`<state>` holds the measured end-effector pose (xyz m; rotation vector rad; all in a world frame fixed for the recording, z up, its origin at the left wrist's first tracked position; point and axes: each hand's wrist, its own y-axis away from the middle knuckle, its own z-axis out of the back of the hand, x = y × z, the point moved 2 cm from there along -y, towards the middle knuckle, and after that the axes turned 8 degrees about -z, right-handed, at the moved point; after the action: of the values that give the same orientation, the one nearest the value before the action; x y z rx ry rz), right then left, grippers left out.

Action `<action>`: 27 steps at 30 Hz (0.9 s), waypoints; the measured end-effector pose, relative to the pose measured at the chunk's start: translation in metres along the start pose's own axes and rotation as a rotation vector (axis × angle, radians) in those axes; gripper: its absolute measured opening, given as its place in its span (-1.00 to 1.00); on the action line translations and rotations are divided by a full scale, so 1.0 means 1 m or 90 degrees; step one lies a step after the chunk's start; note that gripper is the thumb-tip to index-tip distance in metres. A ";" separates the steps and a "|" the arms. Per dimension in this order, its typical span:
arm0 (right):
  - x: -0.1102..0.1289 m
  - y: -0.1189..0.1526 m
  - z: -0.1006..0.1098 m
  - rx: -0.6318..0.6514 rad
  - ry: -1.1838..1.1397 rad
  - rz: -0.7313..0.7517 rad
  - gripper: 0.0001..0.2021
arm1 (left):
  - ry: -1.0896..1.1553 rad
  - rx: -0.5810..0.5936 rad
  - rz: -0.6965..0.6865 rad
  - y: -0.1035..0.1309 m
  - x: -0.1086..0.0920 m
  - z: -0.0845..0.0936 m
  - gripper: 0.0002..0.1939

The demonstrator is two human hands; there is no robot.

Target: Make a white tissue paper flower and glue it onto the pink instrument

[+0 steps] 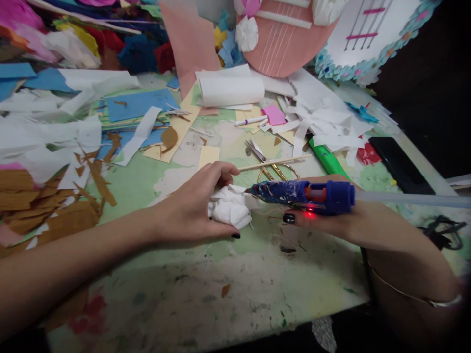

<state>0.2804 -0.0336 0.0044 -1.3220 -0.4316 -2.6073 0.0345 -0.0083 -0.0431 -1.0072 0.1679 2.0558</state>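
My left hand (pixel 200 203) is closed around a crumpled white paper flower (pixel 231 207), thumb below it and fingers above, resting at the table. In my right hand (pixel 331 225) is a blue glue gun (pixel 283 193) with a red light on its underside and a long clear glue stick in its back end. The nozzle points left and is at the upper right edge of the paper flower; whether it touches cannot be told. Just beyond the hands, a thin wooden stick (pixel 275 163) lies across gold-handled scissors (pixel 263 157).
A white paper roll (pixel 231 90), white strips (pixel 324 120), a green object (pixel 327 157) and a black phone (pixel 399 164) lie beyond. Brown paper pieces (pixel 55 201) are at left. A pink guitar-shaped board (pixel 283 44) stands at the back.
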 end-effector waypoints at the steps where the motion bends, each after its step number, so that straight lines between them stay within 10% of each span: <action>1: -0.001 0.000 -0.001 0.021 -0.002 0.006 -0.92 | -0.006 0.000 0.003 0.000 0.000 0.000 -0.21; 27: 0.005 -0.007 -0.013 -0.021 -0.078 0.056 -0.82 | 0.060 -0.030 0.046 -0.006 -0.003 0.003 -0.43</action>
<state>0.2659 -0.0315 0.0002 -1.4821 -0.3408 -2.4817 0.0383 -0.0046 -0.0373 -1.1434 0.2076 2.0869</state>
